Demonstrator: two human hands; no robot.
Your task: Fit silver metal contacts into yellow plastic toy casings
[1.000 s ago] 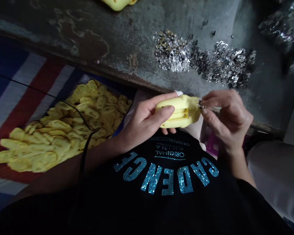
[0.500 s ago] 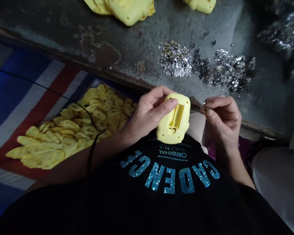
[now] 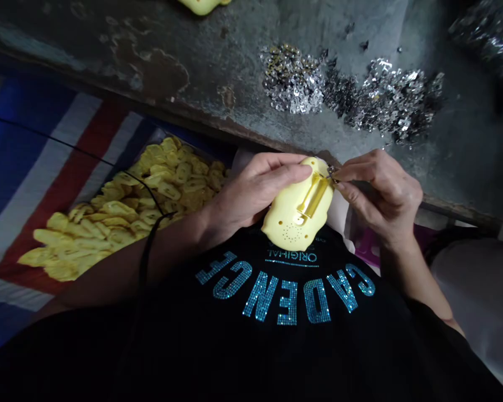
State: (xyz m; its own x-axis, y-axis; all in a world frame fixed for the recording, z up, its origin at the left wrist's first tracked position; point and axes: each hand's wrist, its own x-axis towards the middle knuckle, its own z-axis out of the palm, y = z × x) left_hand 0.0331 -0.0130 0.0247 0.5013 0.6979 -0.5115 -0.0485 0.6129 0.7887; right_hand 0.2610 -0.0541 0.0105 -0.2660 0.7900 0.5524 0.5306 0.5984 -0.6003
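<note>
The left hand (image 3: pixel 251 195) grips a yellow plastic casing (image 3: pixel 295 215) with a slotted recess. The right hand (image 3: pixel 383 195) pinches a small metal part (image 3: pixel 332 173) narrowly at the casing's edge. Left of the left hand, a striped woven sheet (image 3: pixel 67 167) holds a heap of similar yellow casings (image 3: pixel 151 204). Beyond the hands, loose silver metal parts (image 3: pixel 343 92) lie heaped on a worn metal bench (image 3: pixel 151 33).

The scene is lit dimly, and no source of the light can be seen. The black shirt (image 3: pixel 159 357) is lost in deep shadow, while small glints are thrown by the metal pieces (image 3: pixel 385 100). The yellow plastic casing (image 3: pixel 297 223) is shown brightest, and the edges are bent by wide-lens distortion.
</note>
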